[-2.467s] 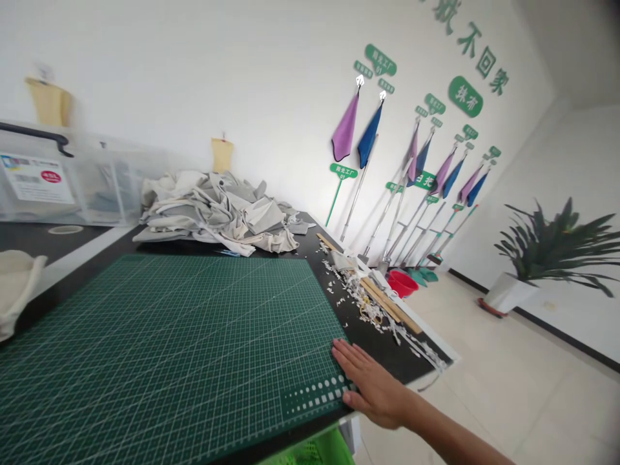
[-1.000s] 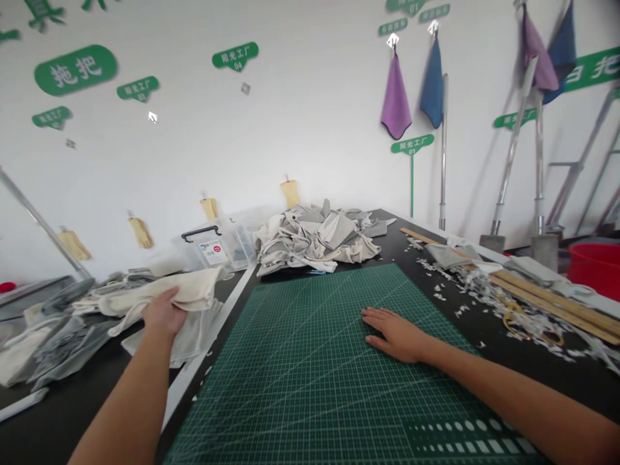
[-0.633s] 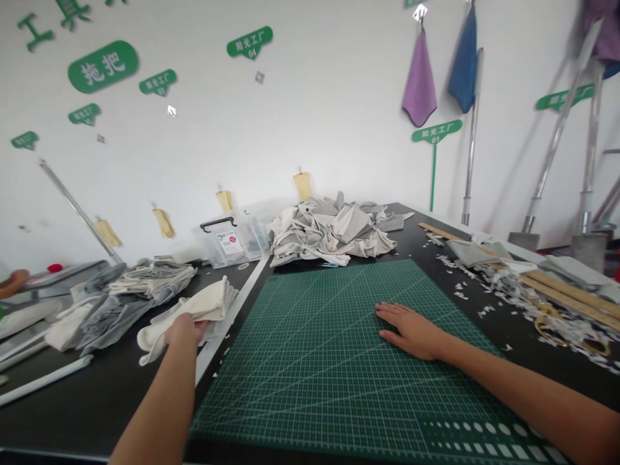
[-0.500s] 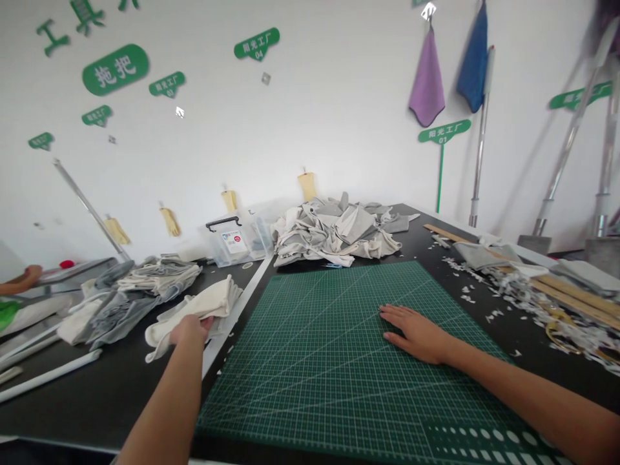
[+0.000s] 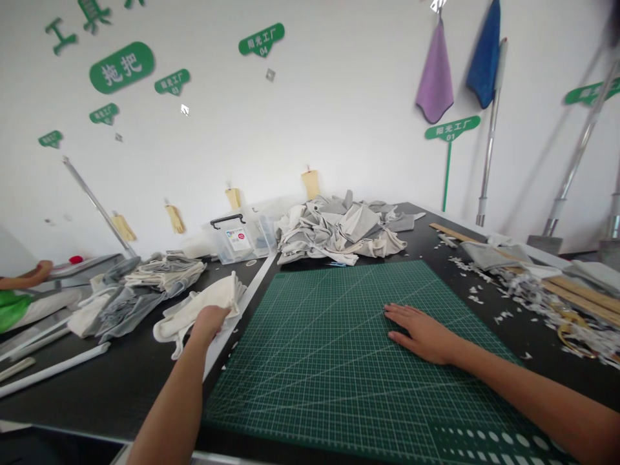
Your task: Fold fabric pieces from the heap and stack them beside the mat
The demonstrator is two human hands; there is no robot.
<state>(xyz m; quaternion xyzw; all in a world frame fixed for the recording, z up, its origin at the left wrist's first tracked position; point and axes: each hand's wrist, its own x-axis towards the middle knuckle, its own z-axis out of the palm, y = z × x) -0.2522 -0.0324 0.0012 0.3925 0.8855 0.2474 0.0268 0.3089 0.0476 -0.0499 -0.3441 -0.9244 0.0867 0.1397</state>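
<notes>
My left hand [image 5: 212,323] is at the near right side of a small stack of folded white cloth [image 5: 203,300], its fingers closed on the fabric; the fingertips are partly hidden. The stack lies on the black table, left of the green cutting mat [image 5: 310,361]. My right hand [image 5: 420,332] rests flat on the right half of the mat, fingers stretched out and holding nothing. A white grid covers the mat, with a row of white ovals at its near right corner.
Behind the mat is a heap of grey and white cloth pieces [image 5: 339,226], beside a clear plastic box [image 5: 237,239]. More folded cloths [image 5: 165,274] lie left. Rulers [image 5: 581,298] and white scraps [image 5: 537,303] lie right. At far left, another person's hand [image 5: 44,266] shows.
My left hand has moved slightly right and up along the white cloth stack. My right hand stays flat on the mat. The whole view has shifted a little.
</notes>
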